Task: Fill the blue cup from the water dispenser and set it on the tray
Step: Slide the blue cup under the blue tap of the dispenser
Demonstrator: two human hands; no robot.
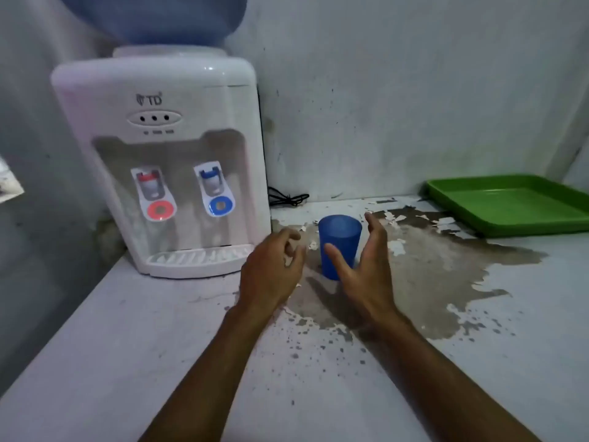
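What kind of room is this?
Probably a plain kitchen or pantry corner. A water dispenser with a big bottle stands on a worn counter, beside a blue cup and a green tray.

My right hand [363, 269] spread wide around blue cup [339, 240], thumb in front, not gripping. Left hand [274, 269] loosely curled just beside it. Water dispenser [159, 161] left, green tray [510, 202] right.
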